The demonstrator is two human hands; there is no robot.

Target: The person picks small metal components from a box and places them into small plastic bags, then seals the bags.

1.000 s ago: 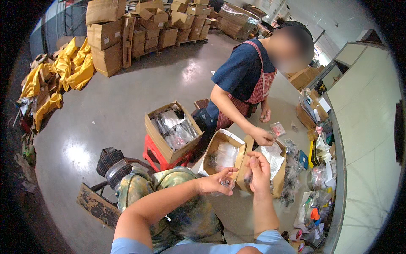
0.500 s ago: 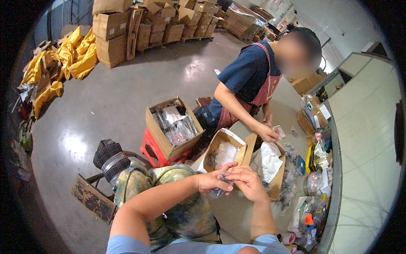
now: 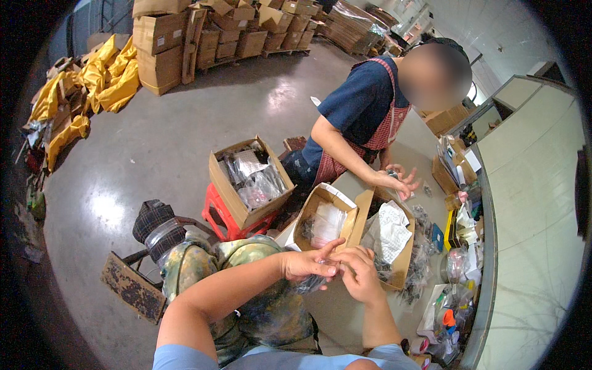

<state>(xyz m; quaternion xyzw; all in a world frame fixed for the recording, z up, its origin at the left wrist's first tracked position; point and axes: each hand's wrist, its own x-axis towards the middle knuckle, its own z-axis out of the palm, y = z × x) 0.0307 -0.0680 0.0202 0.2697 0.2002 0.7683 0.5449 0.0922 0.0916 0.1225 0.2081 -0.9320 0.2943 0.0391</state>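
Observation:
A small clear plastic bag (image 3: pixel 310 284) hangs below my left hand (image 3: pixel 306 264), which grips it with the index finger extended. My right hand (image 3: pixel 362 275) meets it fingertip to fingertip, closed in a pinch at the bag's upper end. What the bag holds is not clear to see. Just beyond my hands stands an open cardboard box (image 3: pixel 305 213) with a stack of clear bags (image 3: pixel 327 225) inside. Beside it on the right, another open box (image 3: pixel 404 265) contains crumpled white patterned paper (image 3: pixel 392 229) and clear packets.
Across the table a co-worker's hand (image 3: pixel 399 180) holds a small dark item. Loose packets (image 3: pixel 419 277) lie right of the boxes; tools and supplies line the table's right edge. At left, a box of filled bags (image 3: pixel 234 203) rests on a red stool (image 3: pixel 216 206). Cartons (image 3: pixel 160 55) stand behind.
My hands stay close together, the right shifting slightly left and the bag turning below the left. The co-worker's hand has lifted from the table and turned, fingers spread.

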